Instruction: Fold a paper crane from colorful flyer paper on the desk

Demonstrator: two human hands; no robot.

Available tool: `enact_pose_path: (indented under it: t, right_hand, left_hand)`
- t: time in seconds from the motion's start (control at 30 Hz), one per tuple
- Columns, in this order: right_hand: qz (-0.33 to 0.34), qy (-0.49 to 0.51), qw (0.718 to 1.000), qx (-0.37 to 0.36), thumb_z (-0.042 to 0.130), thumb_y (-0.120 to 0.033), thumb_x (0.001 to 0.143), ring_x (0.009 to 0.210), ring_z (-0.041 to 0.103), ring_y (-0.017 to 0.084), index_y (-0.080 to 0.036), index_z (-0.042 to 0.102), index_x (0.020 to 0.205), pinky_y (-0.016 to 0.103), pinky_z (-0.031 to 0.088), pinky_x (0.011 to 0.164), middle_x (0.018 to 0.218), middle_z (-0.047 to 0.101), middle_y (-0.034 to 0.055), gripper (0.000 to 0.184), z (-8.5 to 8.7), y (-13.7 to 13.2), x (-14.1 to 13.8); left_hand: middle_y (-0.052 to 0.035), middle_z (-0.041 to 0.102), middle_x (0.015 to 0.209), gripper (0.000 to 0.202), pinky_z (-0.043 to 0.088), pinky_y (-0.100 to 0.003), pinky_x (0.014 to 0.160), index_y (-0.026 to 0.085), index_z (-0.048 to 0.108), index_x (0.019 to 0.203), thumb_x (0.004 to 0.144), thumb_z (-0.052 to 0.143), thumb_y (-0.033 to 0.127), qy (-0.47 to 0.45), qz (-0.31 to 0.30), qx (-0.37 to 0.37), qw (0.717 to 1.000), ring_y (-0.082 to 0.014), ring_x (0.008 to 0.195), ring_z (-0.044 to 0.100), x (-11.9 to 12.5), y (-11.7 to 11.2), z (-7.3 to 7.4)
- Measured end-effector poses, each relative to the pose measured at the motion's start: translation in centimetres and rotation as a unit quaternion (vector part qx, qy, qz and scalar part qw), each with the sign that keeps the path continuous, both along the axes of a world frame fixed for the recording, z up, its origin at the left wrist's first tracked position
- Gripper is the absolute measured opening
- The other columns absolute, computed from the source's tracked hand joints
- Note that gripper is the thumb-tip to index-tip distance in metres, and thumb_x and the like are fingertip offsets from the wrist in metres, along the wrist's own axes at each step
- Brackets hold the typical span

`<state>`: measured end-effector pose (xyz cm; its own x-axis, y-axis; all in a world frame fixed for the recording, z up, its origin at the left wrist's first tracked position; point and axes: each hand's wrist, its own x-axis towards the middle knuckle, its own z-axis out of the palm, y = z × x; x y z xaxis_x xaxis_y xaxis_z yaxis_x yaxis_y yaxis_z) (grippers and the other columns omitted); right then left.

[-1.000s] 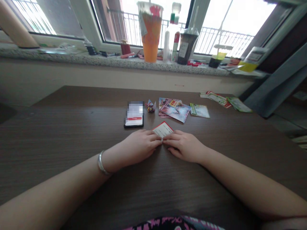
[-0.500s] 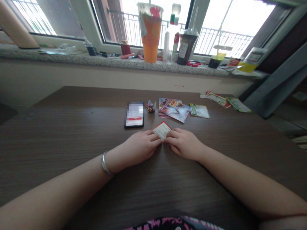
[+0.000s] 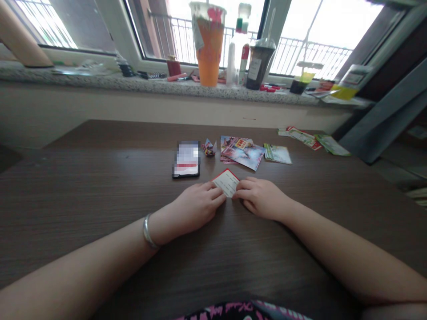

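Observation:
A small white printed paper (image 3: 227,182) with a red upper edge lies on the table, one corner pointing away from me. My left hand (image 3: 200,202), with a silver bangle on its wrist, grips the left side of the paper, fingers bent together. On the paper's right side, the bent fingers of my right hand (image 3: 262,198) hold the edge. Both thumbs are mostly hidden. Just beyond the paper stand a small folded paper piece (image 3: 209,148) and a pile of colourful printed sheets (image 3: 245,153).
A phone (image 3: 187,159) with a blurred screen lies on the dark wooden table (image 3: 83,186). Small cards (image 3: 278,154) and more leaflets (image 3: 303,138) are at the right. On the windowsill (image 3: 156,86) stand a tall orange cup (image 3: 210,53), a dark drink cup (image 3: 259,66) and bottles.
My right hand has shifted slightly right, away from my left fingers. More of the paper's near corner shows between the hands. My left hand has barely moved.

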<state>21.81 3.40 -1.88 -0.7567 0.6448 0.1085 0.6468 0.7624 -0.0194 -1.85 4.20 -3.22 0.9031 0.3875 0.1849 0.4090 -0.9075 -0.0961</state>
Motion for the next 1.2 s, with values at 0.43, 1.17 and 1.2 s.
enact_pose_path:
  t: [0.43,1.17,1.2]
  right_hand:
    - [-0.034,-0.062,0.995,-0.067,0.048,-0.015,0.086,0.095,0.061,0.021,-0.022,0.071,0.099,0.032,0.046,0.083,0.103,0.067,0.0060,0.027,2.2,-0.2,0.6]
    - [-0.098,-0.113,0.983,-0.102,0.049,-0.020,0.086,0.098,0.062,0.019,-0.033,0.075,0.093,0.029,0.047,0.079,0.103,0.070,0.0002,0.030,3.8,-0.2,2.1]
    - [-0.103,-0.117,0.982,-0.103,0.049,-0.020,0.085,0.097,0.063,0.019,-0.033,0.075,0.093,0.028,0.047,0.077,0.102,0.070,0.0001,0.030,3.8,-0.2,2.1]
  left_hand:
    - [-0.0089,0.061,0.116,0.026,0.048,-0.041,0.097,0.014,0.057,0.114,0.090,0.048,0.016,0.025,0.003,-0.007,1.000,-0.0269,0.110,0.053,0.0,0.2,0.2]
    - [-0.0109,0.062,0.110,0.025,0.048,-0.040,0.095,0.015,0.058,0.113,0.090,0.047,0.016,0.012,0.011,-0.022,1.000,-0.0256,0.108,0.054,-0.1,0.1,0.1]
    - [-0.0109,0.062,0.110,0.025,0.048,-0.040,0.094,0.015,0.058,0.112,0.090,0.047,0.015,0.010,0.012,-0.022,1.000,-0.0254,0.108,0.054,-0.1,0.1,0.1]
